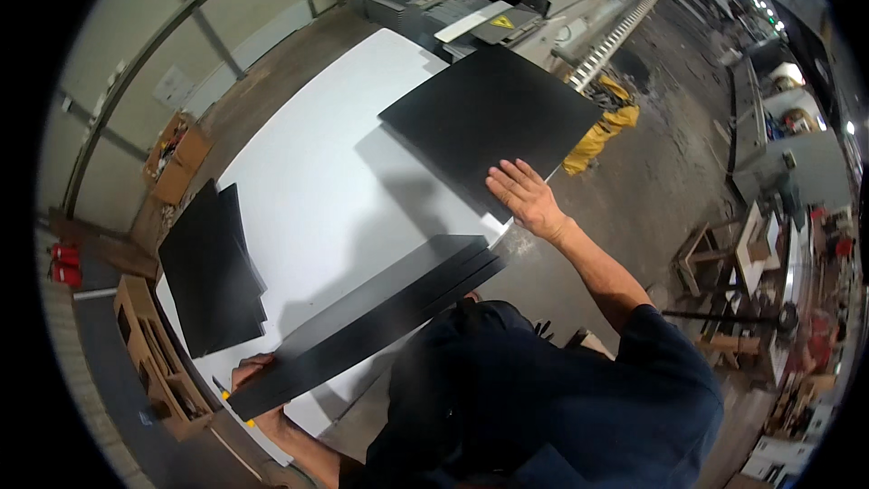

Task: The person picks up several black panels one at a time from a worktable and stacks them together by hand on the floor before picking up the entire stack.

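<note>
My left hand is closed round the left end of several long black panels, which are tilted up on edge close to my body. A small yellow-and-dark object shows beside that hand, partly hidden by the panels; I cannot make out its kind. My right hand lies flat, fingers stretched out, on the near right edge of a large square black panel. This panel rests on the right part of a white table. More black panels lie loosely stacked on the table's left side.
Beyond the table stands a grey motor and machine with a red button and a long toothed rail. Yellow sheeting lies on the floor at right. A cardboard box and a wooden rack stand left; a workbench stands far right.
</note>
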`<action>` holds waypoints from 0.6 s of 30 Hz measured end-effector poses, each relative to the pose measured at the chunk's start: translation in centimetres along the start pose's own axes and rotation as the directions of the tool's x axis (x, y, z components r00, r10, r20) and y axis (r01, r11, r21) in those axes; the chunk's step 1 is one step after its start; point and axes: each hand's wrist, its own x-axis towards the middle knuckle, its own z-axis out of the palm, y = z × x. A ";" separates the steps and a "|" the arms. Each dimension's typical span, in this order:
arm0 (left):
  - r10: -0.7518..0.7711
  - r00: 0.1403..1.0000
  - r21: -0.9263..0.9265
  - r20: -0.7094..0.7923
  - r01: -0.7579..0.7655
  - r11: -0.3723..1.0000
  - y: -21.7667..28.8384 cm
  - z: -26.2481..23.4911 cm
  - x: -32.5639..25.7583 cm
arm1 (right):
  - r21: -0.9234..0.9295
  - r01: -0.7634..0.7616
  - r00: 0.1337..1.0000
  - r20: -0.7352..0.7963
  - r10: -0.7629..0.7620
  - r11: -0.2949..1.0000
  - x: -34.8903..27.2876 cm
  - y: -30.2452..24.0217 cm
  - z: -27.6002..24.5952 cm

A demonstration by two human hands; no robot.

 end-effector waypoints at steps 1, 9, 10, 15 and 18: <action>0.024 1.000 -0.029 0.005 -0.024 0.999 -1.0 -1.2 -0.4 | -0.006 0.032 0.998 -0.045 -0.033 0.999 0.1 -0.8 -0.7; 0.022 0.999 -0.126 0.024 -0.019 0.992 0.0 -0.1 1.4 | 0.426 -0.048 0.900 -0.373 0.224 0.904 5.5 -3.7 -12.3; 0.041 0.999 -0.160 0.016 -0.038 0.986 0.0 0.0 1.4 | 0.492 -0.136 0.855 -0.380 0.353 0.860 6.1 -3.8 -13.3; -0.008 0.999 -0.132 0.032 0.012 0.991 -0.7 -0.8 1.1 | 0.839 -0.181 0.715 -0.246 0.654 0.514 7.9 -2.5 -14.1; -0.080 0.995 -0.218 -0.068 0.063 0.974 0.0 0.5 2.0 | 0.880 -0.154 0.783 -0.168 0.598 0.449 9.9 -3.3 -12.6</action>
